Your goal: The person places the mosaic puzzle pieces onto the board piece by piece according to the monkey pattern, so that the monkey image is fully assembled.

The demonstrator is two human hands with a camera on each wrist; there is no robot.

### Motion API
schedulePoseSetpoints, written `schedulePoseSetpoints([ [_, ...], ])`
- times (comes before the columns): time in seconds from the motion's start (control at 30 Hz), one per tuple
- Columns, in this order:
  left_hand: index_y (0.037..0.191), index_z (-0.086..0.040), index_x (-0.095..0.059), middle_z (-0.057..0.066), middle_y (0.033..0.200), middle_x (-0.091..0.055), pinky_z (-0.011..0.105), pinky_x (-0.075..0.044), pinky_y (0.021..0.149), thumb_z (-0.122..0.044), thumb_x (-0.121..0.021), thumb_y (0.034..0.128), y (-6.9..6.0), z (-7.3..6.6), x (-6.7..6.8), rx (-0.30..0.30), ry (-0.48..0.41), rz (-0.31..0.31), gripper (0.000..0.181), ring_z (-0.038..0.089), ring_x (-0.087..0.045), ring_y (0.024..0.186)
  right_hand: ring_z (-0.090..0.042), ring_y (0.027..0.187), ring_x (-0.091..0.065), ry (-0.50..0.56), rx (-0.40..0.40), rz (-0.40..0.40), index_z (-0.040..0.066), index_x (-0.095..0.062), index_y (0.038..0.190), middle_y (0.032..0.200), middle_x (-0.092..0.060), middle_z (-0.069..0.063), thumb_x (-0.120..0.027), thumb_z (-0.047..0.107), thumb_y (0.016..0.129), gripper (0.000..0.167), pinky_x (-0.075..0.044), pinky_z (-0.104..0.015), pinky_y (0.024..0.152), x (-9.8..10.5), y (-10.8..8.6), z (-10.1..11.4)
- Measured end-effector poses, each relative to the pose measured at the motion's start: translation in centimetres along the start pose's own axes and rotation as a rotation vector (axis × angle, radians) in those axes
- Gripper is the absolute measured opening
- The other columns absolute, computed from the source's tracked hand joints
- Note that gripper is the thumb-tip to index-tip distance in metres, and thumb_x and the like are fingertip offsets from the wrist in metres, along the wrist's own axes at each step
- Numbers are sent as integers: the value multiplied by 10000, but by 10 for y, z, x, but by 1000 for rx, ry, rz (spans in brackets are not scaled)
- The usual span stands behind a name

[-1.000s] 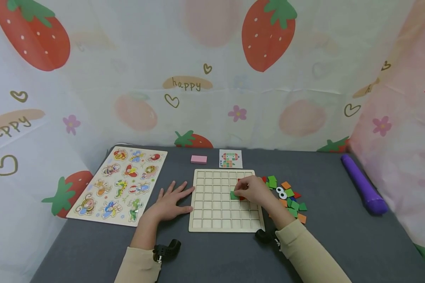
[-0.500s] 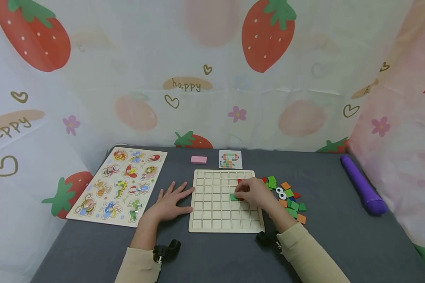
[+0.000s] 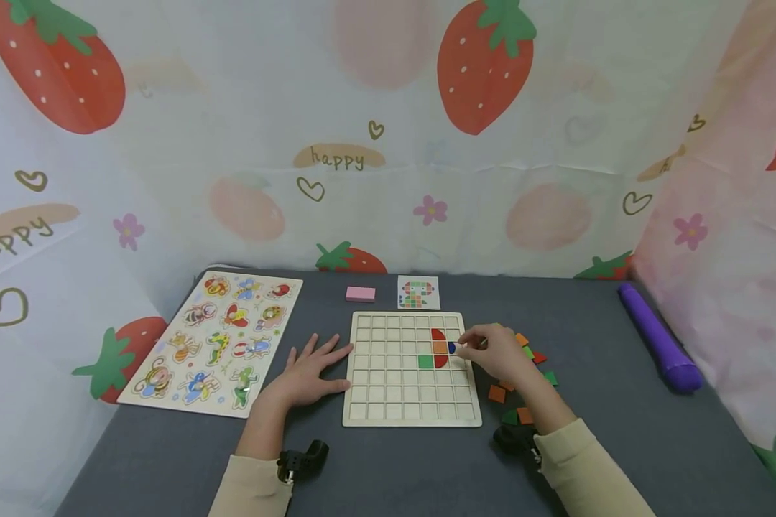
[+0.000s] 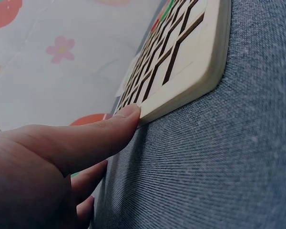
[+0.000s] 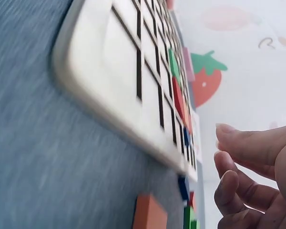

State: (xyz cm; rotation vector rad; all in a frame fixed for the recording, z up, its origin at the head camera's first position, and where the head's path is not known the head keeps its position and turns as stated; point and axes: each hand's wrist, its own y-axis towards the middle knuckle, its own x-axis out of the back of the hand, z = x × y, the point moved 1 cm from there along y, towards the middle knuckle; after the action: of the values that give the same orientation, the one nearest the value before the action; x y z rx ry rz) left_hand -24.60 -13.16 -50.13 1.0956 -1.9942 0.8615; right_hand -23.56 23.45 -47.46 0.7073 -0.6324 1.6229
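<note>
Your board (image 3: 378,395) lies flat at the centre of the frame, with your left hand (image 3: 307,370) spread at its left edge, thumb tip touching the rim. Your right hand (image 3: 494,352) is at the board's right edge, fingers curled and thumb tip close to the forefinger; you show no piece between them, but I cannot tell for sure whether a thin one is pinched there.

In the board's upper right cells sit two red pieces (image 3: 440,362), an orange tile (image 3: 440,347) between them, a green tile (image 3: 425,362) left of the lower red and a blue piece (image 3: 452,347) right of the orange. Loose tiles (image 3: 496,393) lie on the table right of centre, partly hidden by your right arm.

The pieces look light, stiff and smooth, so expect them to slide on the cloth if you press off-centre. Pinch each by two opposite edges with thumb and forefinger, leaving the underside free to drop into its cell. The thin ridges between cells probably catch a tilted tile, so lower it level. The board looks like light wood and may shift under a push; your left fingertips can brace its rim without gripping.
</note>
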Motion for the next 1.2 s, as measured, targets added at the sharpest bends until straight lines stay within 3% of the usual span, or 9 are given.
schedulePoseSetpoints([
  [0.27,1573,-254,-389,99,1680,-229,705,52,1181,-453,-695,930,-1,0,0,-4,-7,-8,740,431,10,1559,-202,864,-653,-15,-35,-21,83,-748,1102,932,-685,-29,-746,214,927,219,-541,-347,682,12,-13,-17],
  [0.57,1570,-244,-398,112,1676,-237,715,53,1175,-453,-707,920,-2,-2,1,-6,-16,-4,749,439,6,1556,-182,785,-644,2,-88,-39,63,-734,1134,916,-692,-42,-740,212,932,251,-519,-321,623,28,-27,-37],
  [0.9,1573,-244,-391,113,1678,-228,719,61,1170,-452,-703,924,0,-1,1,-6,-23,0,750,439,20,1556,-244,915,-670,-15,-133,-58,61,-714,1162,954,-705,-46,-727,235,946,277,-537,-382,711,39,-34,-59],
  [1.2,1573,-229,-389,127,1677,-226,721,60,1169,-442,-702,927,-2,-3,2,-7,-25,-3,749,452,17,1552,-186,759,-574,-44,-165,-49,42,-723,1139,881,-678,-47,-730,253,943,288,-451,-327,641,41,-31,-62],
])
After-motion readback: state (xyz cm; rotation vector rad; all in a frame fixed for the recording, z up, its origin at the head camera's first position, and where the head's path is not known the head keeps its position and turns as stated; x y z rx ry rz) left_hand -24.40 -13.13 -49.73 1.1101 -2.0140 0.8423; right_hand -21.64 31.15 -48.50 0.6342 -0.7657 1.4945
